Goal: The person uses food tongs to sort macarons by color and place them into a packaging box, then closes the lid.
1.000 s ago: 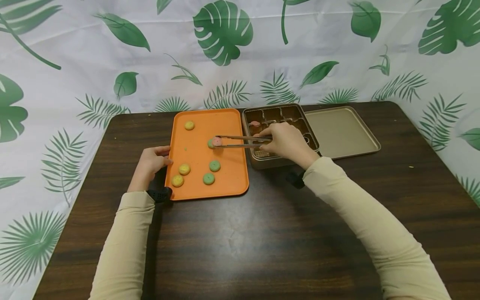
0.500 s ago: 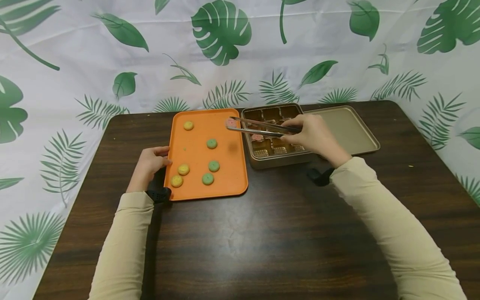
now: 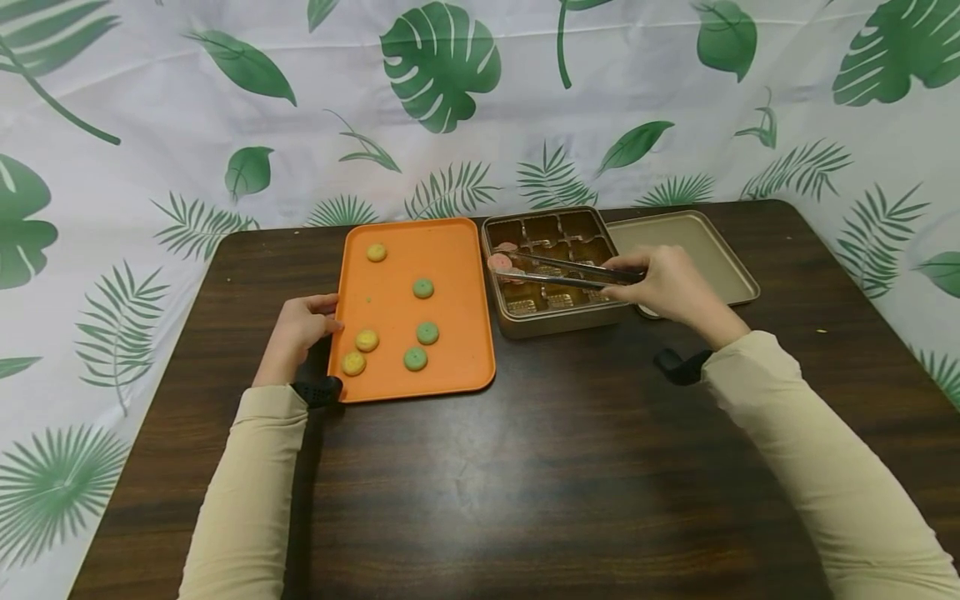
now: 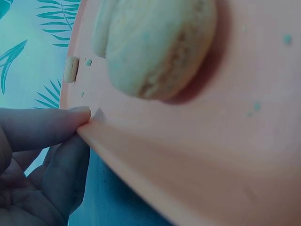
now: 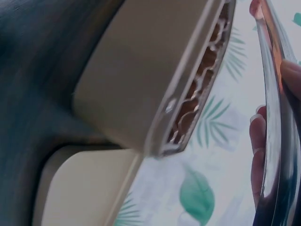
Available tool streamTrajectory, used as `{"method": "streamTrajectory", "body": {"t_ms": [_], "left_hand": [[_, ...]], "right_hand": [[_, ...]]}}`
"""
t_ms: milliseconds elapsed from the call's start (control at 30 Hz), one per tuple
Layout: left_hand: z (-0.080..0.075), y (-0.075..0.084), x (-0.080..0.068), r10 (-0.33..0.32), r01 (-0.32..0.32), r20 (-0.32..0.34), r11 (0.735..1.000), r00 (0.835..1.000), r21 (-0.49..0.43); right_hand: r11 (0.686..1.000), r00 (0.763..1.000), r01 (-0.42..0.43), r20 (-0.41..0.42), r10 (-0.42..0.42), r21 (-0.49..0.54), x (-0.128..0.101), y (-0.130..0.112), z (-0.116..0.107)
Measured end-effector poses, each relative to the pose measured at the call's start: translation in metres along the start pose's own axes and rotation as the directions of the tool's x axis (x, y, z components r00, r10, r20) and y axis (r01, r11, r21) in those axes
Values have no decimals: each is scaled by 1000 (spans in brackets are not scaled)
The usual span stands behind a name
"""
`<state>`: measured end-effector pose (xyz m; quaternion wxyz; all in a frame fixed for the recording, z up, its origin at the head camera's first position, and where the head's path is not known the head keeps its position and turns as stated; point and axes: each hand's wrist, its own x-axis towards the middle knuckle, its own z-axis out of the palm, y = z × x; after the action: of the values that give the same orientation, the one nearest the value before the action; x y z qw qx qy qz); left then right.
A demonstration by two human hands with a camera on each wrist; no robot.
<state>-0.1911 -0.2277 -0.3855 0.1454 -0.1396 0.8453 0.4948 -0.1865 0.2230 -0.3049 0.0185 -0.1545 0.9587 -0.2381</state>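
A person in cream sleeves works at a dark wooden surface (image 3: 525, 467). The left hand (image 3: 298, 330) rests at the near-left rim of an orange tray (image 3: 457, 333), fingers (image 4: 44, 125) relaxed and touching its edge. On the tray lie three yellow cookies (image 3: 367, 339) and three green cookies (image 3: 416, 358); the left wrist view shows one yellow cookie large, just inside the rim.

The right hand (image 3: 667, 283) has its fingers curled tight round metal tongs (image 3: 562, 272), whose tips clamp a pink cookie (image 3: 498, 262). That cookie hangs over the left column of a gold compartment box (image 3: 558, 321), just right of the tray; whether it touches the box cannot be told. Another pink one seems to lie in the box behind it. The box's lid (image 3: 690, 250) lies beside it, further right, against a leaf-print backdrop (image 3: 442, 67).

The step in hand looks to be moving cookies from tray to box, one by one. The next move would call for lowering the tips into a free compartment and easing the squeeze, so the cookie drops flat without catching a divider.
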Motion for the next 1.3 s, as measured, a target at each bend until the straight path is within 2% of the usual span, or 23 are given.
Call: {"method": "streamTrajectory", "body": {"t_ms": [133,400,633,800,1033,1300], "left_hand": [[0,-1,0,-5,5,-4,1000,1000,-13],[0,-1,-1,-4,4,-1,1000,1000,-6],[0,0,0,-8,8,5,1000,1000,-3],[0,1,0,-10,10,2,1000,1000,-3],[-2,-4,3,27,-28,-20,999,999,-43],[-1,-2,0,18,-18,7,1000,1000,-19]], "right_hand": [[1000,1000,11,20,-11,-2,-6,10,0],[998,995,-58,84,56,20,-16,24,-1],[998,992,-63,108,62,4,-21,32,-4],[999,993,-51,107,51,-1,-21,34,-5],[998,990,-65,128,65,-2,-20,35,-4],[991,983,-124,145,116,49,-18,29,-2]]}}
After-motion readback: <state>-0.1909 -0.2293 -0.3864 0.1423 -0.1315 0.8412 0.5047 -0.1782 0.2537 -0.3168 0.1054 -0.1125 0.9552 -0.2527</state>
